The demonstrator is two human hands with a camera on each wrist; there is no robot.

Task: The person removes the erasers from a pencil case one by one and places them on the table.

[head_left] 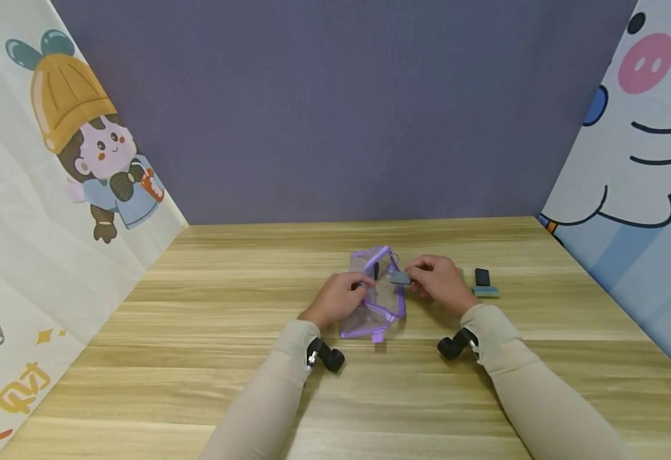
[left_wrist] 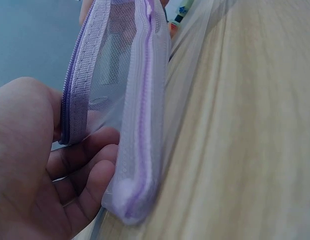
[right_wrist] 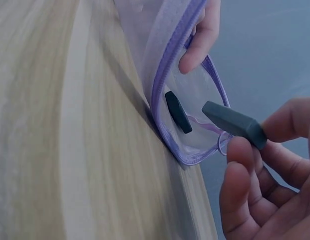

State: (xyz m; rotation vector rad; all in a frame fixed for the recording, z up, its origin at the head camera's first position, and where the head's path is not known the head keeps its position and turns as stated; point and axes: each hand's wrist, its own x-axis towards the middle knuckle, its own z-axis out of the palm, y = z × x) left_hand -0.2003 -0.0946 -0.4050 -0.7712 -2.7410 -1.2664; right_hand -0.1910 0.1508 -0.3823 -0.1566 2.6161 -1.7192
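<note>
A see-through mesh zip pouch (head_left: 360,321) with purple edging lies on the table, its mouth unzipped. My left hand (head_left: 341,297) grips the zipper edge of the pouch and holds the mouth apart; its fingers curl round the edging in the left wrist view. In my right hand (head_left: 440,281) a small grey-green eraser (right_wrist: 234,122) with slanted ends is pinched between thumb and fingers, at the pouch mouth. A dark eraser-like block (right_wrist: 178,112) sits inside the pouch, apart from the held one. A small ring hangs from the zipper pull.
Right of my right hand lie a small black block (head_left: 482,277) and a blue-and-green block (head_left: 486,292). A greenish thing beside them is partly hidden by the hand. The wooden table (head_left: 197,332) ends at a dark back panel (head_left: 335,115), with printed cloths on both sides.
</note>
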